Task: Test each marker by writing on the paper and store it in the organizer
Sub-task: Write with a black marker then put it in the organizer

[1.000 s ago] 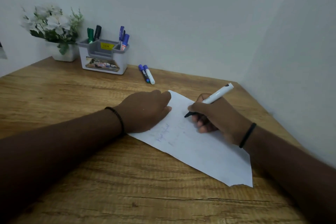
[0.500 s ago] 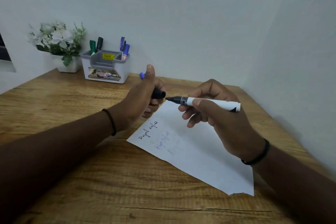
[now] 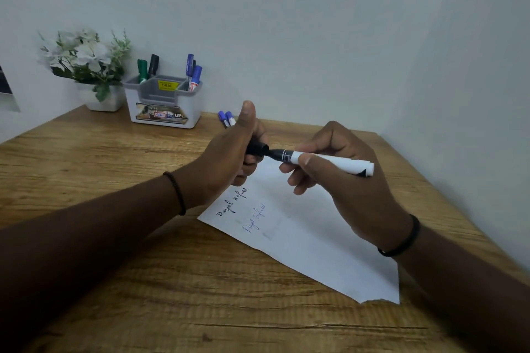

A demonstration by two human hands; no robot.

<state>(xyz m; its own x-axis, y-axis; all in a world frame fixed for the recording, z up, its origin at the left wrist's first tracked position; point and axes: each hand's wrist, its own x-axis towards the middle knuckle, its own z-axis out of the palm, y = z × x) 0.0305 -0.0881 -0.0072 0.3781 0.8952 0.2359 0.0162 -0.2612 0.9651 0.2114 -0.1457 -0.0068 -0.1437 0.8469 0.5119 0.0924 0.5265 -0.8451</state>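
Head view: black marker (image 3: pixel 321 160) lies level between the hands, its tip meeting the cap (image 3: pixel 257 149).
The right hand (image 3: pixel 344 180) grips the barrel, the left hand (image 3: pixel 229 157) the cap; the organizer (image 3: pixel 165 103) stands beyond the left hand, paper (image 3: pixel 301 238) beneath both.

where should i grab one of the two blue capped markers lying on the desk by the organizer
Pinch one of the blue-capped markers across its barrel, coming from above. They lie flat on the desk side by side, their lower ends hidden behind the left hand, so take the outer one first.
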